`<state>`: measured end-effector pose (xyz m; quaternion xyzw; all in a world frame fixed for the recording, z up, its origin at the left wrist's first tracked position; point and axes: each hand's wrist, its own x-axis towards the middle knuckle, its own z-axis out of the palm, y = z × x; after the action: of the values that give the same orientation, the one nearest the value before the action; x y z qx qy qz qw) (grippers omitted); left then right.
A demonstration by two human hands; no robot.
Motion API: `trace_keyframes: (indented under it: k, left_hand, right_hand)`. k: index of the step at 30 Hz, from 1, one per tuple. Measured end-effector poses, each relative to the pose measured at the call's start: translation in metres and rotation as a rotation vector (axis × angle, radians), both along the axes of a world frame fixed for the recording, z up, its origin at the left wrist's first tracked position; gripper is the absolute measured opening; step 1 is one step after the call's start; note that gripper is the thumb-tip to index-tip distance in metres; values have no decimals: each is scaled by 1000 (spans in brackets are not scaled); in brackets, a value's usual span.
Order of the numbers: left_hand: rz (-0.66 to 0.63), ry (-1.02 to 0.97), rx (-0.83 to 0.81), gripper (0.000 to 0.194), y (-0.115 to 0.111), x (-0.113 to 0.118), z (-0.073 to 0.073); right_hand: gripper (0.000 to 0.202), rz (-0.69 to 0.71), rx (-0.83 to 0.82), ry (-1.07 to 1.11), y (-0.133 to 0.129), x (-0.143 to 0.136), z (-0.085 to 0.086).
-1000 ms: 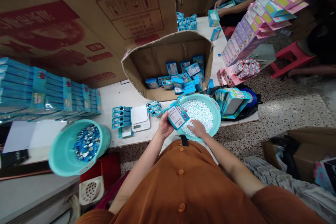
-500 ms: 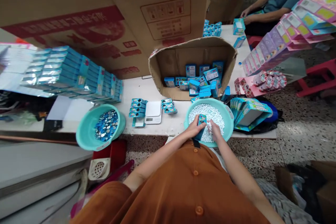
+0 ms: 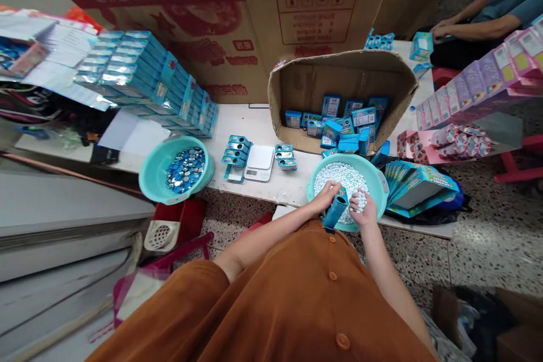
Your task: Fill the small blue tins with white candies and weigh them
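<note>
My left hand (image 3: 326,198) is wrapped round a small blue box (image 3: 336,210), held upright with a dark round hole in its top. Close to its right, my right hand (image 3: 365,209) is palm up, its curled fingers cupping white pellets (image 3: 359,201). Both hands are over the near part of a turquoise basin (image 3: 383,192) full of more white pellets (image 3: 335,172). Left of the basin, a white scale (image 3: 258,163) stands between two short rows of small blue boxes (image 3: 235,150) (image 3: 286,156).
An open cardboard carton (image 3: 305,62) behind the basin holds many blue boxes. Another turquoise basin (image 3: 148,172) with blue and silver discs stands left, below stacked wrapped boxes (image 3: 139,73). Blue display cartons (image 3: 418,186) lie right. A person's hands (image 3: 443,28) are at the back right.
The view has shifted, moving the table things. My right hand has turned palm up and now cups white pellets; the box in my left hand shows its holed top more clearly.
</note>
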<state>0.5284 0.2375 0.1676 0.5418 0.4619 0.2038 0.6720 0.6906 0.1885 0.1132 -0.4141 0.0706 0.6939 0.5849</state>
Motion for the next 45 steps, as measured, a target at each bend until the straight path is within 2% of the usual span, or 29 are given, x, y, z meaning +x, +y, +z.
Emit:
trace_keyframes:
  k: [2,7,9,11,16,21,25,33,37,42,45]
  left_hand:
    - [10,-71,-42,55,-2,-5,4]
    - [-180,-178,-187,50,-8,-36,15]
    - [-158,-185,-192,48,-9,-46,18]
    - [-116,-150,-83,47,-7,-50,19]
    - [-87,81,365,44,-7,-38,22]
    - [-113,109,492,40,-10,-24,31]
    - [-95,60,493,38,-10,-18,34]
    - [-114,89,494,39,-12,-15,29]
    - [-156,92,600,37,-9,-14,31]
    - [-93,76,468,39,-8,-13,34]
    - [-106,55,497,38,-7,-13,33]
  right_hand:
    - [7,5,3,-31,-1,0,3]
    - [11,-35,9,-20,-4,-1,12]
    - [11,-70,25,14,-5,-1,18]
    - [13,-119,40,52,-5,1,26]
    - [14,-224,107,76,3,5,57]
    - [12,-319,130,60,13,-9,82]
    - [15,-436,91,-112,15,-25,85]
    - [28,-469,120,-474,14,-38,85]
    - [29,-474,102,-490,17,-39,88]
    - [31,-437,114,-468,18,-39,91]
    - [31,-477,113,-495,19,-40,91]
